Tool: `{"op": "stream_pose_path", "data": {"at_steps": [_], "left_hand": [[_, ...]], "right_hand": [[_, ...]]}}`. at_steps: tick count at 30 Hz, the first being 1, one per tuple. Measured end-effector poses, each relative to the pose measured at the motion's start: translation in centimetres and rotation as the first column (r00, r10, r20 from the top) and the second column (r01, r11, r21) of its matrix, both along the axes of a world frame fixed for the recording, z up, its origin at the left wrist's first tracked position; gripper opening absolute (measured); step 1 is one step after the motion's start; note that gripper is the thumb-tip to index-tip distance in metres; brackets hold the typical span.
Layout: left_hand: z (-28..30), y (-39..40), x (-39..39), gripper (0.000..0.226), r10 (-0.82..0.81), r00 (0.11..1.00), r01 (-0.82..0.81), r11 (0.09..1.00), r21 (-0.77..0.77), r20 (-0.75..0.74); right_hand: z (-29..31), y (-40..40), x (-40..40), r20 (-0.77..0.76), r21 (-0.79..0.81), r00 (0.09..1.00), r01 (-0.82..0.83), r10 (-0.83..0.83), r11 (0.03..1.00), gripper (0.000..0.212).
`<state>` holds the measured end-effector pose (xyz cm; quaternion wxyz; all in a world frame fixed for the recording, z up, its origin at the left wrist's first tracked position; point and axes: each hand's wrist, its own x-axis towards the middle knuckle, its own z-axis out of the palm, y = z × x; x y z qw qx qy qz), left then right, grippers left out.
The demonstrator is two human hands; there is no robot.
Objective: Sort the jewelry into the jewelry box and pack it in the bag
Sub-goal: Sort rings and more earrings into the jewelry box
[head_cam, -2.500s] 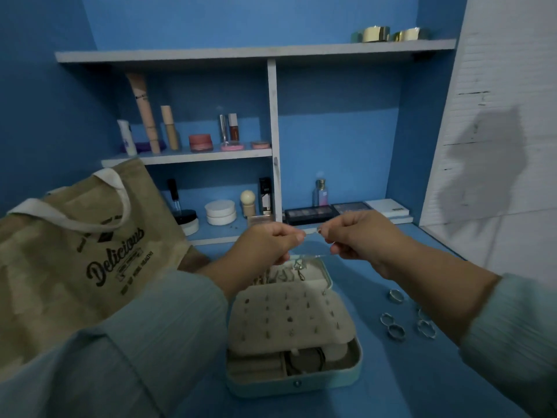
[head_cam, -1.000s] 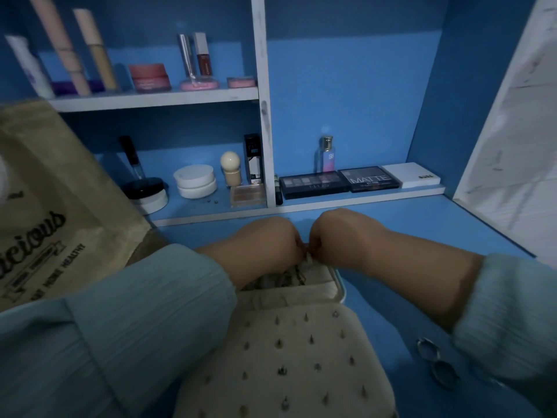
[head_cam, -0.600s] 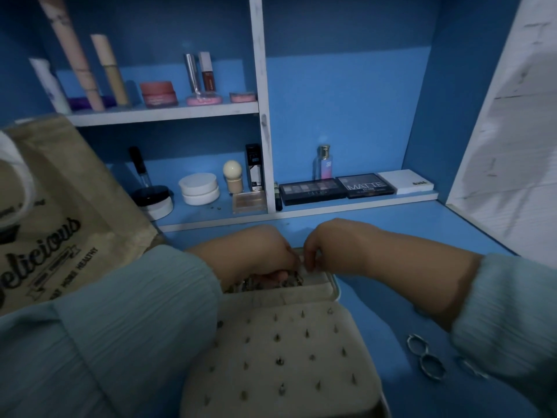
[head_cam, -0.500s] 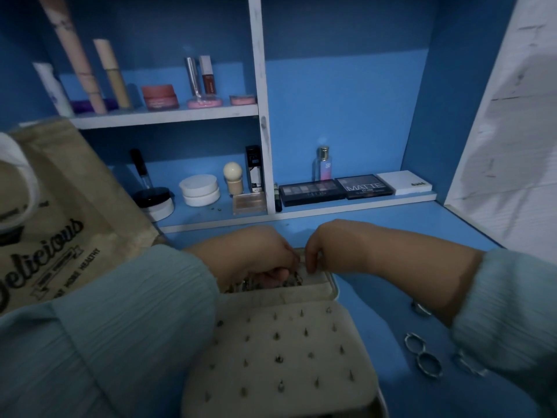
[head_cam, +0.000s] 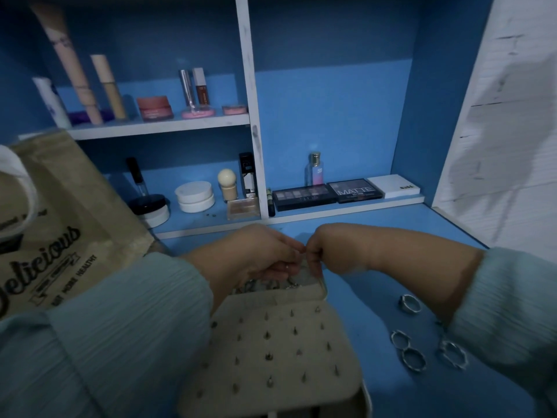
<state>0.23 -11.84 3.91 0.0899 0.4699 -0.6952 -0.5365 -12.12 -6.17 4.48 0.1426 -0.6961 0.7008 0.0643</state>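
- Now, compared with 2.5 s ago, both hands are seen lowered from chest height to the far edge of the jewelry box point(head_cam: 322, 292); the fine piece then held stretched between them is no longer visible as a span.
- Left hand point(head_cam: 265, 254): fingers curled, thumb and fingertip brought together at the point where the two hands meet. A small item seems pinched, but what it is cannot be told (too small, light too dim).
- Right hand point(head_cam: 328, 251): fingers curled likewise, tips touching those of the left; its hold cannot be confirmed either.
- Since 0.5 s ago the hands have been raised slightly and drawn closer, tip to tip, above the lid compartment where metal pieces point(head_cam: 289, 285) lie.
- Studded earring panel point(head_cam: 271, 351) is noted between the camera and the hands, its studs seated in rows.
- Four rings point(head_cam: 410, 303) are recorded loose on the blue table point(head_cam: 376, 387), to the right of the box, well apart from either hand.
- Bag point(head_cam: 60, 224) stands at the left, just beside the left sleeve, not yet used.
- Judgement: the fine piece is probably being hooked into the lid; rings and bagging are left to do.
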Motion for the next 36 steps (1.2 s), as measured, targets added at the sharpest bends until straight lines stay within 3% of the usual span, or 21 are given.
{"op": "stream_pose_path", "data": {"at_steps": [4, 7, 12, 14, 18, 20, 29, 33, 36], "left_hand": [[-0.1, -0.2, -0.3, 0.025, -0.034, 0.994, 0.047, 0.990, -0.130, 0.100], [-0.7, -0.7, -0.2, 0.034, -0.090, 0.957, 0.180, 0.930, -0.322, 0.274], [-1.6, -0.6, 0.2, 0.020, -0.176, 0.883, 0.374, 0.825, -0.424, 0.436], [-1.6, -0.5, 0.3, 0.021, -0.203, 0.828, 0.471, 0.758, -0.452, 0.522], [-1.2, -0.5, 0.5, 0.026, -0.193, 0.653, 0.700, 0.524, -0.486, 0.732], [-1.0, -0.6, 0.6, 0.026, -0.191, 0.601, 0.752, 0.464, -0.469, 0.776], [-1.3, -1.0, 0.2, 0.008, -0.181, 0.622, 0.758, 0.385, -0.527, 0.762], [-1.3, -1.2, -0.3, 0.004, -0.203, 0.728, 0.646, 0.522, -0.557, 0.655], [-1.7, -1.0, -0.6, 0.010, -0.149, 0.755, 0.601, 0.547, -0.582, 0.639]], "right_hand": [[-0.3, 0.4, -0.3, 0.123, -0.085, 0.991, 0.063, -0.052, 0.994, 0.026], [-0.9, 0.6, -0.5, 0.153, -0.111, 0.987, 0.071, -0.054, 0.991, 0.024], [-1.5, 0.8, -0.7, 0.173, -0.160, 0.982, 0.107, -0.079, 0.981, 0.027], [-1.6, 1.0, -0.8, 0.186, -0.173, 0.978, 0.132, -0.099, 0.976, 0.028], [-1.8, 1.5, -1.0, 0.226, -0.184, 0.968, 0.155, -0.111, 0.971, 0.027], [-2.1, 1.7, -1.1, 0.255, -0.190, 0.960, 0.167, -0.116, 0.968, 0.027], [-3.2, 1.8, -1.2, 0.329, -0.197, 0.937, 0.189, -0.117, 0.962, 0.028], [-3.3, 1.8, -1.3, 0.314, -0.191, 0.945, 0.157, -0.092, 0.969, 0.030], [-3.5, 1.8, -1.5, 0.309, -0.227, 0.949, 0.139, -0.064, 0.964, 0.030]]}}
